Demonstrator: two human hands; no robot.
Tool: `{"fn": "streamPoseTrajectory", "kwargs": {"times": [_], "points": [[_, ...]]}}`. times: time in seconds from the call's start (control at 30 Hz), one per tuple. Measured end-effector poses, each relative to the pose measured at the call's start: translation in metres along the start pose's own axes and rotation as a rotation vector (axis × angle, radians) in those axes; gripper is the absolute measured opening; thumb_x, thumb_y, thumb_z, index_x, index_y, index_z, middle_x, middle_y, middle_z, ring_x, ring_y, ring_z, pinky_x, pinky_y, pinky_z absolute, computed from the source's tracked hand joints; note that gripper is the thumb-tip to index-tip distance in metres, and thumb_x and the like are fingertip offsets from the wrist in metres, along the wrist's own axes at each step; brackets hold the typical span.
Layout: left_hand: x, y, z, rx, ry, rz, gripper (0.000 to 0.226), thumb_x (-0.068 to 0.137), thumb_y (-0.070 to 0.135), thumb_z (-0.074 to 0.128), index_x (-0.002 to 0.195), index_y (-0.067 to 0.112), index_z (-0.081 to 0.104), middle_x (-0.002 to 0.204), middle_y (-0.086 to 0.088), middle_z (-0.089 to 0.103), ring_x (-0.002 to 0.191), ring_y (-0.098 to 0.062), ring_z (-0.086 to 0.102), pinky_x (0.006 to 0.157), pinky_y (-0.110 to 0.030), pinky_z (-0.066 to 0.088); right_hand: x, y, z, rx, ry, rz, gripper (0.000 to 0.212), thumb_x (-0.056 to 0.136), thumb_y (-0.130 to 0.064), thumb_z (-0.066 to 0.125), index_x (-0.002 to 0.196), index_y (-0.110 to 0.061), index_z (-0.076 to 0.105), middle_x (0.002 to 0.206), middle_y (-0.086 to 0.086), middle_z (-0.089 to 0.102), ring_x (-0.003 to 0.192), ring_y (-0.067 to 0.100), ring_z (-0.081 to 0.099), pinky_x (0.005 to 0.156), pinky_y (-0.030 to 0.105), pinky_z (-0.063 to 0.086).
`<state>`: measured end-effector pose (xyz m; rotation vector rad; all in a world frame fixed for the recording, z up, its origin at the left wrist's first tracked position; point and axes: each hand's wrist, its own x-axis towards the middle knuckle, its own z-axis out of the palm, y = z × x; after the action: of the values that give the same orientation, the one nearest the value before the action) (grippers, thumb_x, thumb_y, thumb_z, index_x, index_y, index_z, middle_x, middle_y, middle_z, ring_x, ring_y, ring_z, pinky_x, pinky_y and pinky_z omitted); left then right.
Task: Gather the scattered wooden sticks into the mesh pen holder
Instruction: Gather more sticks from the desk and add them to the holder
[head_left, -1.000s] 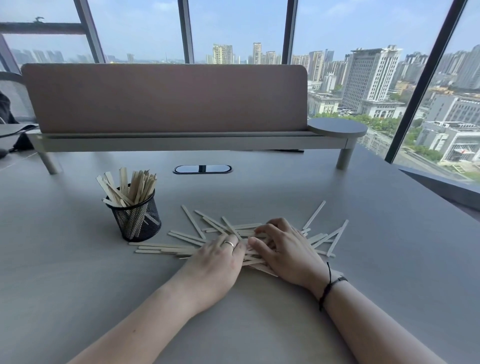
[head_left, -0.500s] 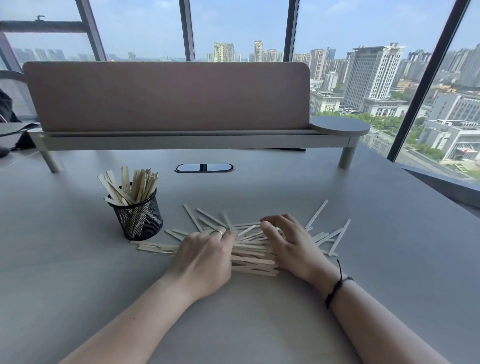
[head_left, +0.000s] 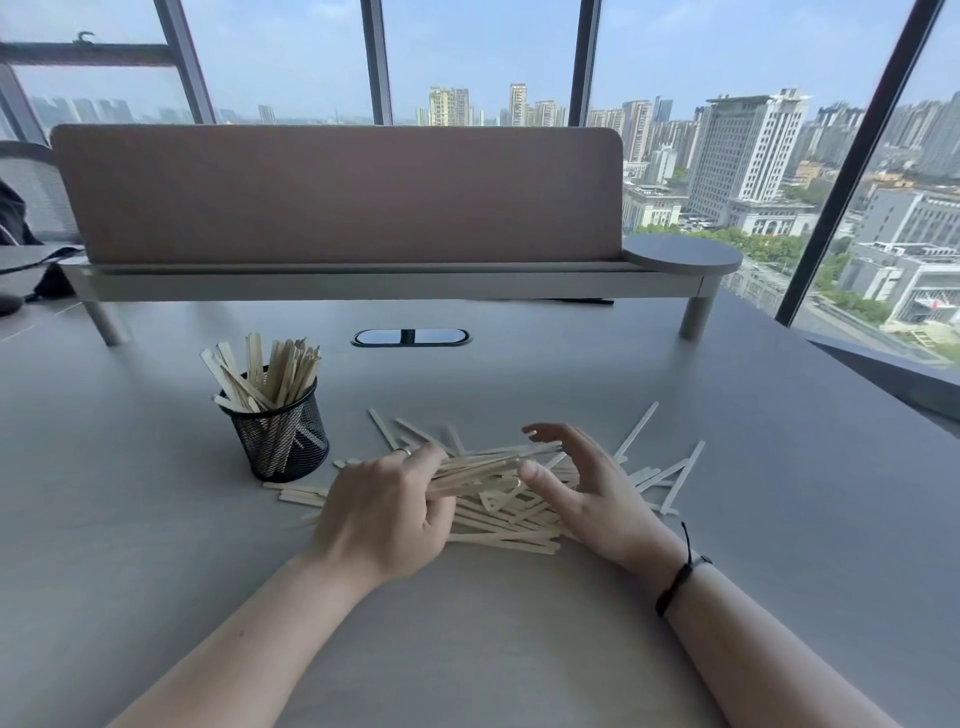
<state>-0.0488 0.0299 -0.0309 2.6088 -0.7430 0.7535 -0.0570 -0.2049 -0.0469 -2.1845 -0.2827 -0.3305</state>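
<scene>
A black mesh pen holder (head_left: 280, 439) stands on the grey table, left of centre, with several pale wooden sticks (head_left: 270, 376) upright in it. More sticks lie scattered in a loose pile (head_left: 511, 522) to its right. My left hand (head_left: 384, 512) is closed around a bundle of sticks (head_left: 485, 467), lifted slightly off the pile and pointing right. My right hand (head_left: 582, 491) hovers at the bundle's free end, fingers apart and curved, holding nothing. A few single sticks (head_left: 675, 470) lie further right.
A low desk shelf with a brown divider panel (head_left: 337, 197) and a round end plate (head_left: 681, 253) spans the back of the table. A cable grommet (head_left: 410, 336) sits behind the holder. Dark items (head_left: 21, 291) lie at the far left. Windows stand behind.
Both hands lay flat on the pile, raking sticks together. Now my left hand has closed on a bundle and lifted it, and my right hand has risen and opened.
</scene>
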Motion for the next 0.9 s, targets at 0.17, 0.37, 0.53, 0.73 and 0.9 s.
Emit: {"fn": "streamPoseTrajectory", "kwargs": {"times": [0.17,0.37,0.53,0.73,0.9], "points": [[0.0,-0.011,0.001,-0.029,0.033,-0.008,0.046,0.089,0.062,0.045,0.079,0.021,0.063,0.057,0.002,0.063,0.052,-0.026,0.063,0.042,-0.031,0.045,0.002,0.006,0.003,-0.109,0.057,0.006,0.061,0.075,-0.066,0.071,0.125,-0.034,0.056,0.119,-0.018,0.061,0.113,-0.008,0.052,0.092,0.004,0.035],[0.002,-0.019,0.0,0.062,0.019,-0.019,0.056,0.085,0.075,0.045,0.067,0.022,0.05,0.047,0.009,0.045,0.04,-0.022,0.049,0.04,-0.024,0.025,0.004,0.011,0.003,-0.141,0.058,0.032,0.062,0.075,-0.057,0.075,0.128,-0.037,0.052,0.12,-0.012,0.062,0.115,-0.002,0.054,0.092,0.018,0.039],[0.002,-0.019,0.0,-0.064,0.009,-0.15,0.046,0.086,0.045,0.073,0.06,0.033,0.037,0.043,0.007,0.038,0.044,-0.023,0.045,0.044,-0.027,0.027,0.003,0.01,0.002,-0.2,0.004,0.049,0.059,0.076,-0.056,0.074,0.128,-0.036,0.054,0.123,-0.016,0.059,0.118,0.002,0.054,0.095,0.019,0.038],[0.008,-0.015,-0.016,-0.355,0.139,-0.261,0.059,0.094,0.042,0.063,0.049,0.023,0.03,0.038,0.004,0.031,0.039,-0.015,0.028,0.042,-0.023,0.021,0.001,0.003,-0.001,-0.262,-0.07,0.062,0.069,0.071,-0.071,0.067,0.131,-0.04,0.052,0.129,-0.019,0.056,0.123,0.003,0.05,0.099,0.024,0.04],[0.017,-0.016,-0.019,-0.876,0.215,-0.524,0.064,0.088,0.058,0.063,0.058,0.02,0.021,0.054,-0.003,0.021,0.048,-0.02,0.018,0.048,-0.038,0.018,-0.001,-0.001,0.004,-0.326,-0.111,0.021,0.082,0.067,-0.089,0.051,0.133,-0.041,0.052,0.13,-0.02,0.054,0.124,0.009,0.052,0.104,0.035,0.042]]}}
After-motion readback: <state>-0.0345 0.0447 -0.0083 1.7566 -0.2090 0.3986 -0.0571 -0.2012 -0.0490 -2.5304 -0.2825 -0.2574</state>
